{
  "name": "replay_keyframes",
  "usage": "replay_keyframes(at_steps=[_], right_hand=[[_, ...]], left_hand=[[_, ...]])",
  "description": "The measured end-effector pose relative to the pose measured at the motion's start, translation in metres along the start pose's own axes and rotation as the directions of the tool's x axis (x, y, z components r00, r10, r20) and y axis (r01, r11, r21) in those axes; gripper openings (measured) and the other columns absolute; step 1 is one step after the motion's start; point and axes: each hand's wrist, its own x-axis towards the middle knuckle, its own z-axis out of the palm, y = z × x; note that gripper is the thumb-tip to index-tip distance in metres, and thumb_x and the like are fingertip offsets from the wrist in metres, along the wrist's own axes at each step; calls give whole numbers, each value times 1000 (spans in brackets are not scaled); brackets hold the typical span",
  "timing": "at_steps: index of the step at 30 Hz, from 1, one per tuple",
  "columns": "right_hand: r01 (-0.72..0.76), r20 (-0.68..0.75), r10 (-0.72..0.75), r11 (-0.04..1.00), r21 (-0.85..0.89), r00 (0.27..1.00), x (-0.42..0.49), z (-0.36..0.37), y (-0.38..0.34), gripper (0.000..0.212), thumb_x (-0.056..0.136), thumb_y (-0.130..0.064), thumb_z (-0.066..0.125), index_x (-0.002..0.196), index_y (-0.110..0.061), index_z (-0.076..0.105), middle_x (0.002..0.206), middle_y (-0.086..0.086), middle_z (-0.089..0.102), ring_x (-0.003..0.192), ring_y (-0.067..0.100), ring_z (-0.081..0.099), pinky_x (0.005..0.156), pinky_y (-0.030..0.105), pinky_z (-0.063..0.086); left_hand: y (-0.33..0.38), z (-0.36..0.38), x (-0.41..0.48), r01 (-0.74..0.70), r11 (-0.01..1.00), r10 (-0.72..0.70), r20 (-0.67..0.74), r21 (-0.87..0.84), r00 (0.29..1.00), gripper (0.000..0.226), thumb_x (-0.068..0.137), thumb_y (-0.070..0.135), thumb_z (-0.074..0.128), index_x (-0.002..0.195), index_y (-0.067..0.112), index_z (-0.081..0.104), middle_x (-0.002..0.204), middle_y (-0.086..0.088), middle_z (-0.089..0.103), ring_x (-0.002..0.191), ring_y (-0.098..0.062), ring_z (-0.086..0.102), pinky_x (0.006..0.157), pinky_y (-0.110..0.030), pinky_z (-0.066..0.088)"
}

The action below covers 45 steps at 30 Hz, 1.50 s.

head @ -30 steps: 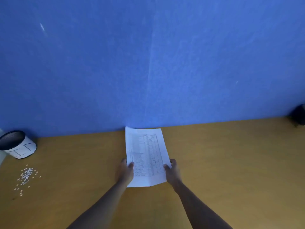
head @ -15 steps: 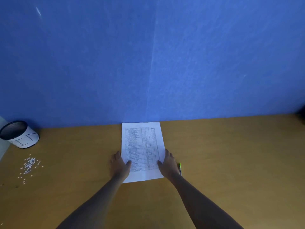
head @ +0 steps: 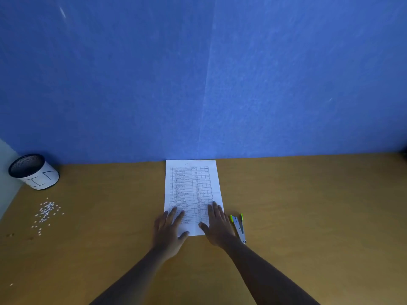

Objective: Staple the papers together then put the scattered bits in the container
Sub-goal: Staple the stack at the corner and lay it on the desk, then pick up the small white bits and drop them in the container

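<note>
White printed papers lie flat on the wooden desk, their far edge against the blue wall. My left hand rests flat on the papers' near left corner, fingers spread. My right hand lies flat on the near right part, fingers apart. A grey stapler with green tips lies on the desk just right of my right hand. Small white scattered bits sit at the left. Behind them stands the container, a black mesh cup wrapped in white paper.
The blue wall runs along the desk's back edge. A pale side panel closes off the left. A lone white bit lies near the front left. Bare wood stretches to the right.
The papers went from held and lifted to lying flat against the wall. Both hands now press down on them with open fingers. The stapler has come into view beside my right hand.
</note>
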Motion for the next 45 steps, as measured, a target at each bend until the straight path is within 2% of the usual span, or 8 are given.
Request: replay_keyframes(at_steps=[5, 12, 16, 28, 32, 36, 39, 45], right_hand=[[-17, 4, 17, 1000, 3, 1000, 4, -2, 1, 76, 100, -46, 37, 152, -11, -5, 161, 6, -13, 148, 22, -10, 119, 41, 4], [-17, 11, 17, 1000, 11, 1000, 3, -4, 3, 76, 99, -45, 40, 152, -14, -5, 161, 4, -14, 148, 20, -10, 119, 40, 6], [14, -46, -14, 1000, 19, 999, -1, -3, 3, 73, 99, -44, 39, 153, -16, -1, 161, 4, -10, 149, 20, -8, 119, 38, 4], [238, -36, -241, 968, -74, 970, -7, 10, -34, 69, 98, -50, 38, 153, -21, 9, 162, 4, -1, 149, 23, -1, 119, 40, 4], [361, -17, -365, 927, -103, 931, -11, 16, -53, 68, 98, -48, 41, 153, -21, 13, 162, 4, 4, 149, 25, 2, 119, 41, 7], [428, 29, -428, 895, -127, 903, -17, 27, -76, 67, 98, -46, 41, 152, -18, 14, 162, 6, 6, 149, 25, 2, 119, 40, 6], [475, 54, -472, 872, -116, 880, -20, 38, -102, 68, 97, -42, 47, 151, -16, 16, 160, 7, 10, 149, 25, 5, 121, 40, 10], [536, 91, -529, 837, -105, 844, -23, 60, -155, 69, 95, -40, 52, 151, -17, 19, 160, 5, 13, 148, 24, 6, 120, 40, 14]], left_hand=[[-2, 1, 4, -5, 999, 2, 53, 52, 999, 71, 81, 63, 31, 140, 28, 48, 148, -3, 45, 131, -30, 49, 106, -40, 18], [1, -2, 3, -12, 996, 8, 43, 94, 999, 76, 84, 67, 15, 153, 35, 8, 163, 3, 1, 150, -22, 3, 118, -44, 2], [5, -6, 1, -4, 999, 3, 14, 51, 1000, 67, 98, 53, 36, 153, 35, 3, 163, 5, -6, 150, -22, -4, 118, -48, -2], [0, -27, -29, 100, 994, -102, -37, -35, 994, 69, 100, 50, 33, 153, 29, -6, 162, 7, -12, 149, -18, -11, 118, -45, -6], [-17, -26, -49, 157, 985, -161, -60, -64, 985, 76, 89, 65, 16, 154, 29, -4, 162, 9, -9, 149, -16, -9, 119, -44, -2], [-35, -25, -71, 216, 974, -220, -66, -69, 973, 72, 96, 58, 28, 154, 28, -3, 162, 9, -8, 150, -16, -7, 119, -42, 0], [-60, -26, -90, 277, 957, -283, -71, -80, 956, 89, 75, 70, 5, 153, 28, -5, 162, 9, -7, 150, -16, -5, 119, -42, 1], [-112, -34, -125, 355, 928, -366, -100, -109, 925, 99, 65, 71, -1, 153, 27, -4, 163, 8, -5, 150, -17, -3, 119, -43, 1]])
